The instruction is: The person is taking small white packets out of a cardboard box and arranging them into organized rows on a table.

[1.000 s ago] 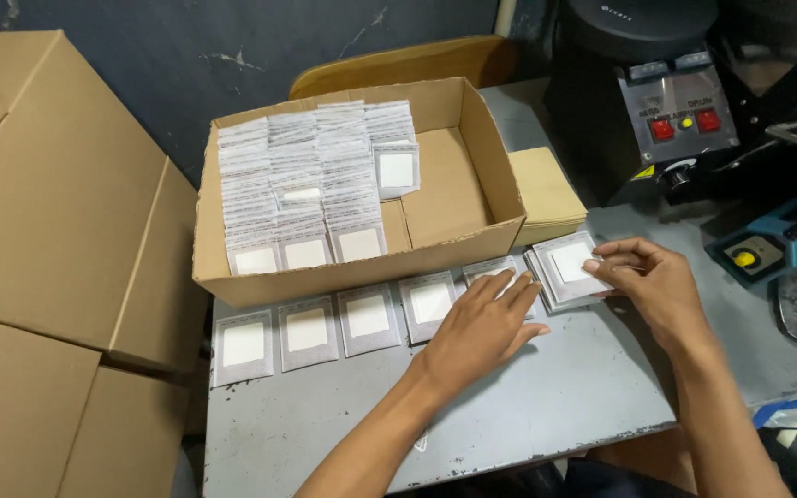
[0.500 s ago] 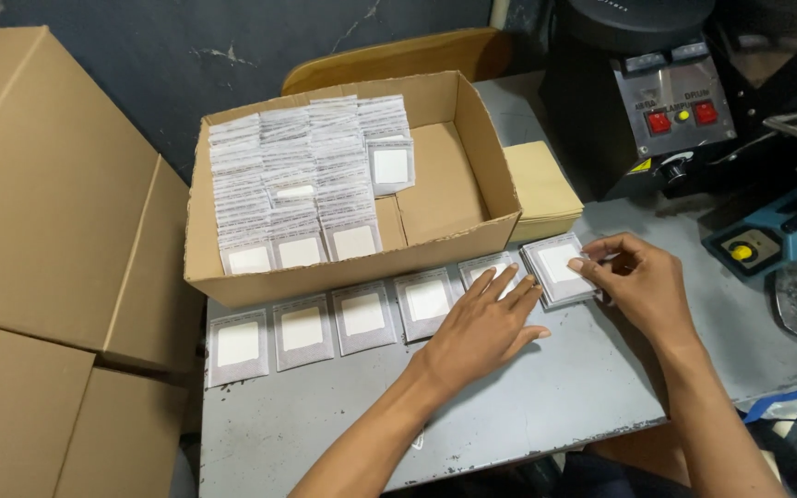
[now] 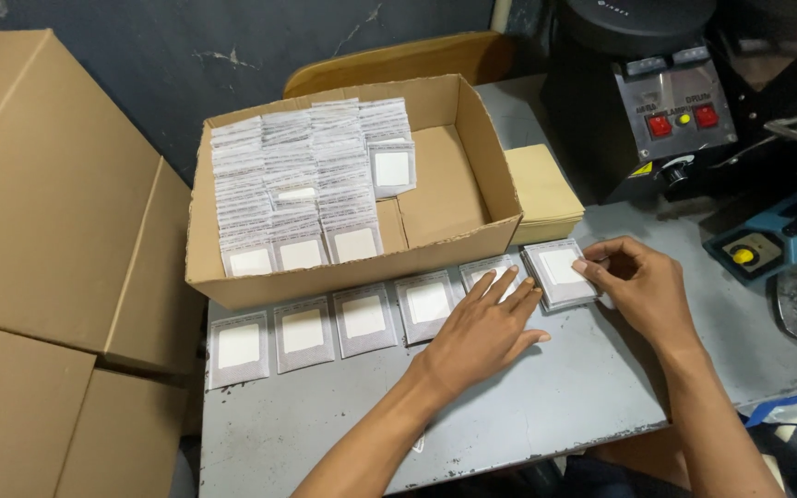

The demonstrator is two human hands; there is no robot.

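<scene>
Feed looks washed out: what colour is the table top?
Grey, scuffed table top; head view, the only one.

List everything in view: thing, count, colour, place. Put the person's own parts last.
Open box: one, brown cardboard, back of table, rows of packets inside.
Single packets: five, silvery with white middles, in a row before the box.
Packet stack: one, silvery, right end of the row.
Table: one, grey.
Envelope stack: one, tan, right of the box.
Flat cartons: several, brown, far left.
Black machine: one, red buttons, back right.
Blue device: one, yellow knob, right edge.
Left hand: flat on the fifth packet.
Right hand: fingers on the packet stack.
</scene>
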